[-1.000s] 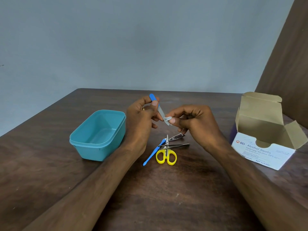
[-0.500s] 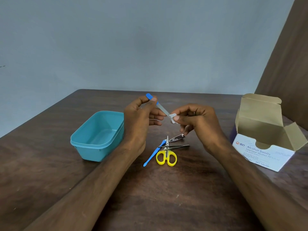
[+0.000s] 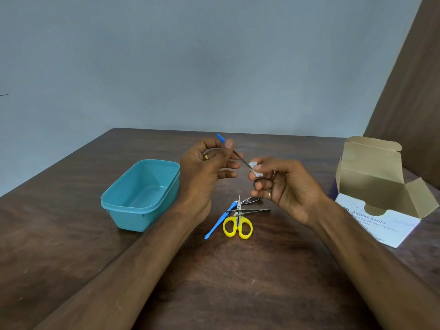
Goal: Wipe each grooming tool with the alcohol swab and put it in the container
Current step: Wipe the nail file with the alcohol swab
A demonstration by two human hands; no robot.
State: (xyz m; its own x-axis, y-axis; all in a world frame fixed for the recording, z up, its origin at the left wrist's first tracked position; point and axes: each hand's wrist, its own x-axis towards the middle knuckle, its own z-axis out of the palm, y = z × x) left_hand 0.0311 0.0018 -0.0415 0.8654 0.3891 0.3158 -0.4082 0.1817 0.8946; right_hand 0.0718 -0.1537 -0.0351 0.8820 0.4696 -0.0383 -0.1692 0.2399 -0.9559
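Observation:
My left hand (image 3: 204, 170) holds a nail file (image 3: 238, 154) with a blue handle by its upper part, above the table. The metal blade slants down to the right into a white alcohol swab (image 3: 256, 169), which my right hand (image 3: 283, 184) pinches around the blade's tip. Below the hands lie yellow-handled scissors (image 3: 237, 226), a blue-handled tool (image 3: 220, 221), tweezers (image 3: 252, 211) and a nail clipper (image 3: 251, 200), bunched together. The teal container (image 3: 140, 194) stands empty to the left of my left hand.
An open cardboard box of alcohol swabs (image 3: 381, 198) sits at the right on the dark wooden table (image 3: 226, 282). A brown panel (image 3: 409, 91) rises behind it. A grey wall lies beyond the far table edge.
The file has tilted flatter and its handle has moved left and up. My right hand has slid the swab along the blade toward its tip and turned palm-up.

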